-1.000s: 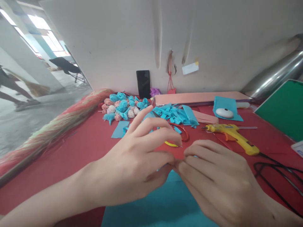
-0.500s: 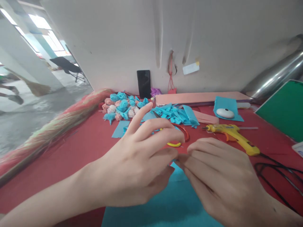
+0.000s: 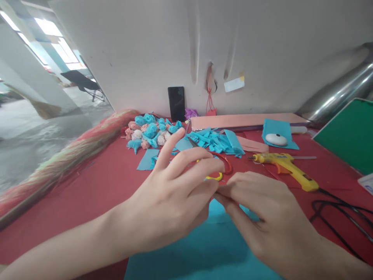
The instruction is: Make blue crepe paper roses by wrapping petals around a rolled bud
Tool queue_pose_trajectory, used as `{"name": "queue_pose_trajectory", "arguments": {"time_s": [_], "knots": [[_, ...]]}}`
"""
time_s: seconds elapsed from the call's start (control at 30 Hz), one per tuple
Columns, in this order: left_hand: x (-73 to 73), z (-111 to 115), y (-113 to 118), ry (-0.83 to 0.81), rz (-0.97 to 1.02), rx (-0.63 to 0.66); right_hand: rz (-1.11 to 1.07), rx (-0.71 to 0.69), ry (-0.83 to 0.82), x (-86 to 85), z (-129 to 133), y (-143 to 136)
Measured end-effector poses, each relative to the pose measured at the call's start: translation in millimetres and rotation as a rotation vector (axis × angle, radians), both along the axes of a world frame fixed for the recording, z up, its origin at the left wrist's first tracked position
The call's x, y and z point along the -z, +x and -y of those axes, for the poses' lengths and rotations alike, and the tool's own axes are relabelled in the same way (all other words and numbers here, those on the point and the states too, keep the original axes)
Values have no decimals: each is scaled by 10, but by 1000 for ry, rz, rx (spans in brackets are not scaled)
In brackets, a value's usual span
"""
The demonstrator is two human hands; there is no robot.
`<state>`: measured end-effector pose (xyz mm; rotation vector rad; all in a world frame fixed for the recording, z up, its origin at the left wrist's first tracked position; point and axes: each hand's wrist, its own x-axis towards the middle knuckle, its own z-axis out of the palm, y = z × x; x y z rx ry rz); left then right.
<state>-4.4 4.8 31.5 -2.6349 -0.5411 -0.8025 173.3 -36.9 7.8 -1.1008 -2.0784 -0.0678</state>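
Blue paper sheet [image 3: 204, 252] lies on the red table [image 3: 96, 182] right under my hands — my left hand [image 3: 171, 202] and right hand [image 3: 262, 214] meet fingertip to fingertip above it, fingers curled close; whether they pinch anything, I cannot tell.

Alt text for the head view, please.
Left hand and right hand meet fingertip to fingertip over a blue paper sheet on a red table. Behind lie scissors, a yellow glue gun and blue paper scraps.
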Motion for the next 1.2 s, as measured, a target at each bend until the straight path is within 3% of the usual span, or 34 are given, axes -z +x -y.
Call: {"name": "queue_pose_trajectory", "arguments": {"time_s": [0.33,0.5,0.63,0.73,0.87,1.0,1.1,1.2], "knots": [[9,19,8,-57,15,-33,-42,-40,31,35,-53,-8],[38,3,50,45,248,-70,-504,-55,-273,-51,-47,29],[12,8,53,20,422,-48,-835,-151,-538,-25,-47,46],[-22,19,46,-257,403,53,-893,-194,-510,38,-79,43],[-31,64,55,-904,426,184,-867,-216,-468,77,-121,41],[33,118,60,-1408,587,186,-770,-241,-368,68,-115,30],[78,131,65,-1626,701,217,-727,-243,-300,60,-109,17],[80,130,91,-1737,773,278,-717,-248,-259,54,-106,13]]}}
